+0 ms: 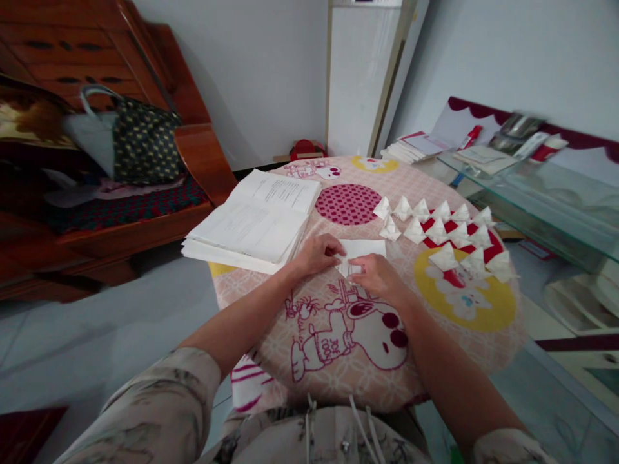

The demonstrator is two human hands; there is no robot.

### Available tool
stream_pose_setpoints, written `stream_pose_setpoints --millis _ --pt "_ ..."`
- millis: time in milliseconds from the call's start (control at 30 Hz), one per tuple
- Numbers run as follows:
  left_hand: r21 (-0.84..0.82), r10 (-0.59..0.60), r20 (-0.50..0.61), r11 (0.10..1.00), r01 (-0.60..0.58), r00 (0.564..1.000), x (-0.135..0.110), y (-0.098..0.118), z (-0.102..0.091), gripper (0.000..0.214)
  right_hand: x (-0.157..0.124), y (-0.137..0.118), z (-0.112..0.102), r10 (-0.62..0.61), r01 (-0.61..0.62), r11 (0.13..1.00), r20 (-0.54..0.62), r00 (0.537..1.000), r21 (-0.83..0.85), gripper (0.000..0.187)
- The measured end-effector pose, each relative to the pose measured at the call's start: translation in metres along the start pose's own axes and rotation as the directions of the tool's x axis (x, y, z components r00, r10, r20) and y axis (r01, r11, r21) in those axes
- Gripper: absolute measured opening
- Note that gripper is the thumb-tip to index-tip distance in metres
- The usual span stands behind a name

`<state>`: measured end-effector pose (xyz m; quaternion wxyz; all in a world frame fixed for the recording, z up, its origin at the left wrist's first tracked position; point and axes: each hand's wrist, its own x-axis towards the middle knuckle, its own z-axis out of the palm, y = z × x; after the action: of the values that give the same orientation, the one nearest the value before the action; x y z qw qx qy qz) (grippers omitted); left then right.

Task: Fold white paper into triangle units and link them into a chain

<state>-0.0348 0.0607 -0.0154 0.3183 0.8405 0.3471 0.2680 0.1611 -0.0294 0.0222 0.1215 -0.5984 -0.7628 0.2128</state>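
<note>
Patterned sleeves [159, 399], hands [319, 254] [377, 276] on paper [365, 247], bag [145, 138] on bench [145, 227].

Left arm: we bring it in from the lower left, forearm [242, 322] bare, slanting up and inward.
Left wrist: nearly in line with our forearm, back of the hand turned up.
Left hand [316, 253]: fingers curled, tips pointing right toward our other hand; blur hides whether they meet the thumb.
Right arm: we reach from the lower right, forearm [447, 361] bare, slanting up and to the left.
Right hand [376, 276]: back up, index finger stretched leftward, thumb below it; we cannot tell whether their tips touch.
Both hands: near each other in front of us, a narrow gap between, the left slightly farther forward.
</note>
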Motion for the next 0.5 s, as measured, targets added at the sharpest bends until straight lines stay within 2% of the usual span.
stream_pose_setpoints --millis 67,167,367,500 --pt "-0.034 0.007 -0.008 0.999 -0.007 1.0 -0.001 -0.001 0.0 0.022 0.0 -0.001 0.001 -0.073 0.072 0.997 -0.013 0.997 -0.032 0.027" --pt "-0.044 -0.006 -0.016 0.999 0.005 1.0 -0.002 -0.001 0.002 0.021 0.002 -0.007 0.004 -0.155 0.155 0.984 0.004 0.988 -0.084 0.03" --pt "-0.027 -0.019 -0.016 0.999 0.018 1.0 -0.001 -0.002 0.003 0.02 0.011 -0.013 0.009 -0.165 0.173 0.96 0.052 0.985 -0.22 0.035" --pt "-0.032 -0.02 -0.011 0.999 0.019 1.0 -0.002 0.0 0.002 0.018 0.008 -0.013 0.003 -0.167 0.183 0.963 0.094 0.981 -0.199 0.036"
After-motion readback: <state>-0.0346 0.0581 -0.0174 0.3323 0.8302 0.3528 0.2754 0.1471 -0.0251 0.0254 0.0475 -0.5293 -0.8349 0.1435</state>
